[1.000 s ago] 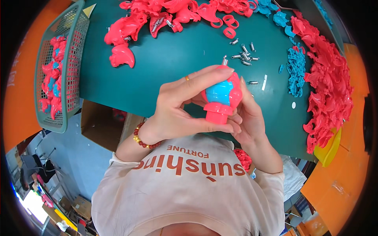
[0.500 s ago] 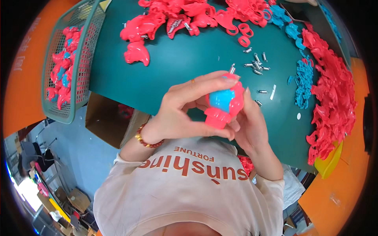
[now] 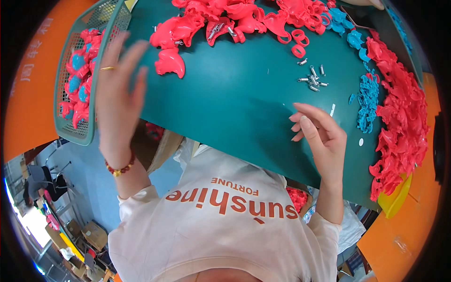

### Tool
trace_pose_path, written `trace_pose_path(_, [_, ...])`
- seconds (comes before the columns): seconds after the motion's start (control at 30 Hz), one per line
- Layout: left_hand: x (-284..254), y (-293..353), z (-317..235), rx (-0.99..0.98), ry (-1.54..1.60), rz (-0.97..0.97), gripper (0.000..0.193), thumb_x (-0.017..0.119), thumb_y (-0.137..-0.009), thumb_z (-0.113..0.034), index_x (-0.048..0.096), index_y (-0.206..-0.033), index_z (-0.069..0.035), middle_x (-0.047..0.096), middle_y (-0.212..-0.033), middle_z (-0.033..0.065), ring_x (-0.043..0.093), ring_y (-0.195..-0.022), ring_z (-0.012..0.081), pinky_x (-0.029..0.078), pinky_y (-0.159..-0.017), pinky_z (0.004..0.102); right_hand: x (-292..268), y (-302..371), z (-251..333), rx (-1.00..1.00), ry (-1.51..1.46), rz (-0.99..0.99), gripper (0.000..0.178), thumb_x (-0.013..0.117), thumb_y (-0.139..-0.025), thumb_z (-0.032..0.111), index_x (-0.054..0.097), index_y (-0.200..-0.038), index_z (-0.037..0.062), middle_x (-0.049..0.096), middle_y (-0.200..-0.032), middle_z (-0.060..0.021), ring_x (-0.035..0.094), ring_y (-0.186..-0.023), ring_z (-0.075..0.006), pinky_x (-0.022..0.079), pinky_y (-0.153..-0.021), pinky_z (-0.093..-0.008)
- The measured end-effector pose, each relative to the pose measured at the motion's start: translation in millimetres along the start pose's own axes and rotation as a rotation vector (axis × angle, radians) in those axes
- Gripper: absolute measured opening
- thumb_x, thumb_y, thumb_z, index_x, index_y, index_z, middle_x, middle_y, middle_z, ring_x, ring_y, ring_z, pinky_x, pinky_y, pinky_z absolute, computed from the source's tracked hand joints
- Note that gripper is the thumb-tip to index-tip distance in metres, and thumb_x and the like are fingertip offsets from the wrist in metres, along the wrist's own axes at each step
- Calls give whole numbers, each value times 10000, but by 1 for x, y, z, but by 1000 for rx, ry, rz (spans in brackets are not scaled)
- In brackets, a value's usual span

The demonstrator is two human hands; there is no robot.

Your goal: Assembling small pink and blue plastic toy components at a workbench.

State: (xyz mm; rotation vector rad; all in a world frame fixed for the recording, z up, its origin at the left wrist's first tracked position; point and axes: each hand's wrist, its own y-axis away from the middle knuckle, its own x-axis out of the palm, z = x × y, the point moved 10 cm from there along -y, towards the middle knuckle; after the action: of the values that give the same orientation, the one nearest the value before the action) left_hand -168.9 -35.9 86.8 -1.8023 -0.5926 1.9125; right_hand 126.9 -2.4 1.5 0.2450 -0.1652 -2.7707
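Note:
My left hand [image 3: 121, 89] is raised beside the green mesh basket [image 3: 89, 134], over its near right wall. Its fingers are spread, slightly smeared by motion, and nothing shows in them. Inside the basket lie several assembled red-and-blue plastic pieces [image 3: 79, 84]. Above the right part of the green tabletop [image 3: 211, 103] hovers my right hand [image 3: 324, 138], fingers loosely bent and thumb apart, with nothing visible in it. The nearest small things to it are a white strip [image 3: 332, 110] and a cluster of metal springs [image 3: 313, 80].
Red shell parts [image 3: 188, 26] and red rings [image 3: 299, 42] are heaped along the far side. Small blue parts [image 3: 368, 103] and a long red pile [image 3: 399, 117] line the right, by a yellow scoop-like piece [image 3: 394, 197]. Below the basket is a cardboard box [image 3: 157, 150].
The red-and-blue piece with a spring has left my hands. My left hand has swung left to the basket; my right hand has moved slightly right, and the pile in the basket looks different.

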Motion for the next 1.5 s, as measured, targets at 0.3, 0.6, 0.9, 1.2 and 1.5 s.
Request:
trace_pose_path(0.3, [54,19,-75,112,501,454,411,622,-727,-50,561,-1129,-107,551,-1094,116,596,-814,266,507,-666,341,-29,3,12,-143,405,-86,199,572,-864,76,619,-1047,15,617,-907,-68,588,-768,-114,476,-609,-207])
trace_pose_path(0.6, [98,46,-119,-839,1965,820,371,519,-863,-184,491,-1153,46,594,-1001,164,606,-735,231,550,-603,309,18,-5,40,-388,396,-83,358,647,-762,-16,585,-1113,20,605,-1001,-106,601,-750,-158,504,-631,-242])
trace_pose_path(0.9, [107,79,-174,-1096,2339,1036,507,372,-926,-399,444,-1198,22,577,-999,173,601,-727,255,529,-483,300,21,9,20,-337,254,40,453,673,-716,-36,558,-1151,18,601,-968,-108,608,-755,-155,508,-612,-247])
trace_pose_path(1.2, [97,76,-170,-981,2206,1056,468,481,-844,-102,360,-1267,58,514,-1114,207,618,-702,253,553,-478,279,-23,16,16,-191,463,64,429,657,-735,-21,584,-1143,91,598,-933,-59,516,-681,-105,438,-556,-231])
trace_pose_path(1.5, [54,10,-136,-69,798,336,135,573,-774,40,630,-881,-19,564,-1056,96,628,-735,126,486,-548,219,-44,2,8,-371,993,-121,230,648,-764,32,605,-987,72,575,-996,-67,570,-700,-205,456,-586,-286])
